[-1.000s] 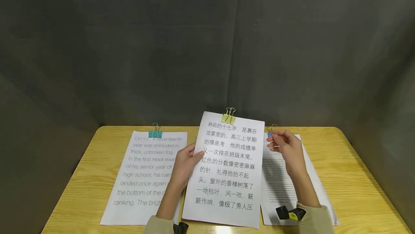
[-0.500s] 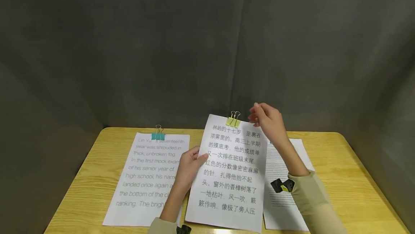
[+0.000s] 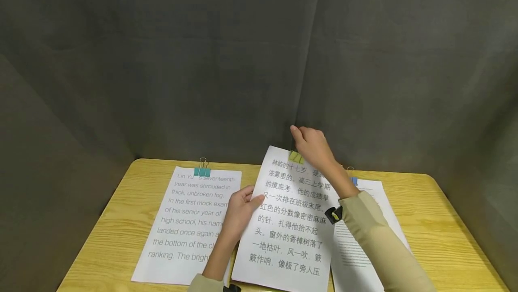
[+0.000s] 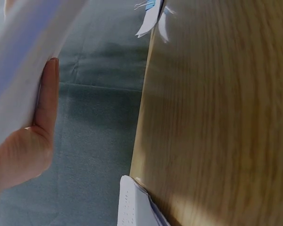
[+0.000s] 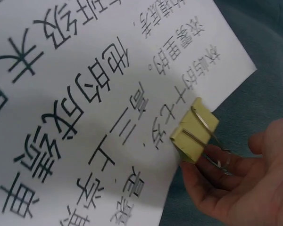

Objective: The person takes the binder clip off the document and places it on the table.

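Note:
My left hand (image 3: 238,213) grips the left edge of a stack of papers (image 3: 289,242) printed in large Chinese characters, its thumb on the front. In the left wrist view the stack (image 4: 19,70) shows nearly edge-on, raised off the table, with fingers (image 4: 48,96) behind it. A yellow binder clip (image 5: 195,131) with wire handles bites the stack's top edge. At that clip is my right hand (image 5: 245,179): its fingers lie behind the clip and handles, while the thumb stands apart from them. The head view shows this hand (image 3: 313,148) over the clip, hiding its handles.
Left on the wooden table (image 3: 105,224) lies an English-text stack (image 3: 174,265) with a teal binder clip (image 3: 202,172). At right, partly covered by the right arm, lies a small-print stack (image 3: 352,278) with a blue clip (image 3: 354,180). A dark curtain (image 3: 202,58) hangs behind.
My right hand has moved up and left from over the right-hand stack to the yellow clip. My left hand keeps its grip on the raised stack; the head view has shifted slightly.

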`<state>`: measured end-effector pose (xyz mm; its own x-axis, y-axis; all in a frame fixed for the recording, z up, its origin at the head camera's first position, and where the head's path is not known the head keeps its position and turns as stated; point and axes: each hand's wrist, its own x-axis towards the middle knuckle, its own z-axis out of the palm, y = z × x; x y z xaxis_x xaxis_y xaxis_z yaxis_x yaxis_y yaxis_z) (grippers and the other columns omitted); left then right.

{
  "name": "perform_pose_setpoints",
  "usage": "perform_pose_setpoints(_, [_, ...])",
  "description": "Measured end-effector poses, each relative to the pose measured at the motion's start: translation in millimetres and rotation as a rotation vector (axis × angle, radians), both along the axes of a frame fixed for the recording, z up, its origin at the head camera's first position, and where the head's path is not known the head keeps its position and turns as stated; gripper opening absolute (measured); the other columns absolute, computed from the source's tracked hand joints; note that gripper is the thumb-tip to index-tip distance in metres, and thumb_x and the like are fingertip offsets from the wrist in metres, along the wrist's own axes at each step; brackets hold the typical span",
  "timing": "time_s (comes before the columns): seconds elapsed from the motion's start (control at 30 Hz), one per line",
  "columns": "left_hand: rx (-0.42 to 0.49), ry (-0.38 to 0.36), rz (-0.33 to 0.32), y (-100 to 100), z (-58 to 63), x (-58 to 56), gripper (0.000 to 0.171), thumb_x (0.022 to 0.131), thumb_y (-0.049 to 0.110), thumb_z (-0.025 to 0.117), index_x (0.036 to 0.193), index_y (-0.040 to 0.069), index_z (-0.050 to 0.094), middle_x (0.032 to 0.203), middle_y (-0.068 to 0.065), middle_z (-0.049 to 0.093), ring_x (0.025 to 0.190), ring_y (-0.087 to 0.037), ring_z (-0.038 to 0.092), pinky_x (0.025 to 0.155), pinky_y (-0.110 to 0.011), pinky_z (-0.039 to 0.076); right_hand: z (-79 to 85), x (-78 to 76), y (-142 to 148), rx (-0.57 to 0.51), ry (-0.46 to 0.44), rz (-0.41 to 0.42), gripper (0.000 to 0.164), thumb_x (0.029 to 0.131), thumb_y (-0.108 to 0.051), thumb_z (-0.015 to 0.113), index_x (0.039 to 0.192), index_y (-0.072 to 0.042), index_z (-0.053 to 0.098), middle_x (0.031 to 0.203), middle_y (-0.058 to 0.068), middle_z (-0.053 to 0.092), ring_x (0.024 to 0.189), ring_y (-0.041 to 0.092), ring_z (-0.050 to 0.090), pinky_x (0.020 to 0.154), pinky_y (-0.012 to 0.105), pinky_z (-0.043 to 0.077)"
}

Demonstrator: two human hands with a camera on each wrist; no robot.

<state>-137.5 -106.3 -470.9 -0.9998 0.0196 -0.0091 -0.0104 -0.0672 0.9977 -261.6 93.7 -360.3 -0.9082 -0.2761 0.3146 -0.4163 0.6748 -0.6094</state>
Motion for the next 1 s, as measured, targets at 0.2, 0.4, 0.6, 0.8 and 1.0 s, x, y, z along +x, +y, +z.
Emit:
perform_pose_setpoints(0.2, [0.006,0.007,0.004,7,0.2,-1.5,0.027,0.1,0.005,0.064,0.125,-0.005,0.068,0.094,-0.017,0.077,0.066,-0.021,0.073,0.055,-0.024,0.056,-1.8,-9.7,6,0.021,-0.055,-0.053,0.061,0.113,-0.041,0.036,0.073,-0.005,0.063,0.061,0.006,0.054,0.053,0.019,0.044,0.06,0.035,0.041])
perform_pose_setpoints(0.4, [0.016,0.022,0.022,11,1.7,-4.0,0.026,0.1,0.006,0.065,0.123,-0.005,0.069,0.094,-0.017,0.077,0.066,-0.021,0.073,0.055,-0.024,0.055,0.2,-13.6,32,-0.031,-0.23,0.056,0.057,0.108,-0.049,0.049,0.101,0.003,0.073,0.089,0.014,0.069,0.08,0.028,0.06,0.079,0.042,0.048])
perform_pose_setpoints(0.6, [0.042,0.015,0.034,9,3.3,-7.0,0.028,0.099,0.005,0.065,0.125,-0.006,0.068,0.097,-0.019,0.077,0.069,-0.021,0.074,0.058,-0.026,0.058,-0.1,-16.4,55,-0.183,-0.453,0.229,0.053,0.102,-0.033,0.067,0.141,0.003,0.058,0.133,0.017,0.065,0.119,0.03,0.059,0.106,0.046,0.043])
perform_pose_setpoints(0.8, [0.061,-0.008,-0.001,9,3.0,-6.0,0.028,0.099,0.007,0.065,0.125,-0.004,0.068,0.096,-0.018,0.077,0.068,-0.021,0.074,0.056,-0.024,0.056,-4.6,-18.1,61,-0.303,-0.499,0.194,0.049,0.096,-0.025,0.076,0.132,0.007,0.064,0.114,0.013,0.071,0.095,0.025,0.066,0.08,0.031,0.055])
perform_pose_setpoints(1.0, [0.039,-0.003,-0.016,8,2.6,-5.6,0.027,0.099,0.006,0.065,0.124,-0.003,0.068,0.095,-0.017,0.077,0.067,-0.021,0.074,0.055,-0.024,0.055,-12.7,-15.9,61,-0.343,-0.449,0.16,0.039,0.094,-0.024,0.078,0.118,0.006,0.07,0.099,0.01,0.073,0.085,0.023,0.067,0.074,0.029,0.055])
